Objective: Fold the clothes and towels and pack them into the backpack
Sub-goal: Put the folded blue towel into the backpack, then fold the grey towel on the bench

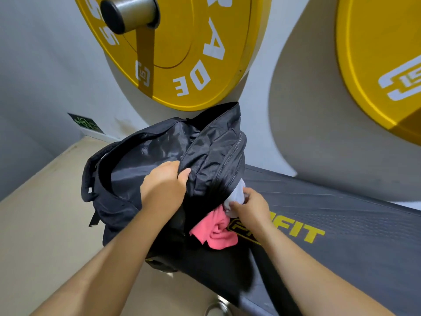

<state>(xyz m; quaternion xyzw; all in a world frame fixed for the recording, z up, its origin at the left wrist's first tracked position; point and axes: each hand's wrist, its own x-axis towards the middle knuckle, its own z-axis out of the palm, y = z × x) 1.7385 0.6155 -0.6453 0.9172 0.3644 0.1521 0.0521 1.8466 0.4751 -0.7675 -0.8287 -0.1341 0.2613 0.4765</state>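
Note:
A black backpack (141, 160) lies on the end of a grey padded bench (341, 224), its main compartment open toward me. My left hand (164, 181) grips the edge of the backpack's front flap and holds it up. A white cloth (235, 196) sticks out from under that flap, and my right hand (249, 207) pinches it at the opening. A crumpled pink cloth (216, 233) hangs half out of the backpack just below the white one.
Two large yellow weight plates (193, 53) (382, 65) are mounted on the white wall behind the bench. Beige floor (45, 224) lies to the left. A black strap (278, 281) runs down over the bench's front. The bench carries yellow lettering (296, 231).

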